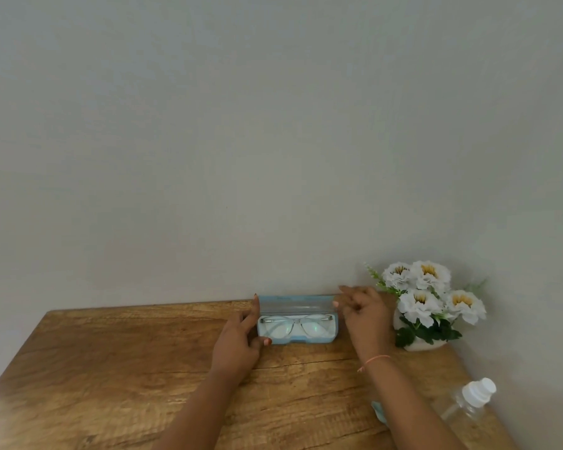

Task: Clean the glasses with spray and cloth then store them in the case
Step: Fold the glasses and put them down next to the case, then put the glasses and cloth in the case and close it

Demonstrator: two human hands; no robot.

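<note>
Lying folded inside the case (306,341), lenses facing up, we list the glasses (295,326); the case is pale blue, its lid raised against the wall (241,125), at the far edge of the table (127,352).

Left hand (238,342): set against the case's left end, fingers straight up along it, thumb touching the front corner; nothing gripped.

Right hand (364,315): at the case's right end, fingers loosely spread, thumb tip touching the lid's end; nothing held. We note a pink bracelet (372,360) on its wrist.

Cloth (380,412): a pale blue corner shows beside the right forearm, the rest hidden.

Bottle (465,407): clear with a white cap, tilted, at the table's near right corner.

Flowers (429,297): white, in a white pot (420,346), just right of the right hand.
</note>
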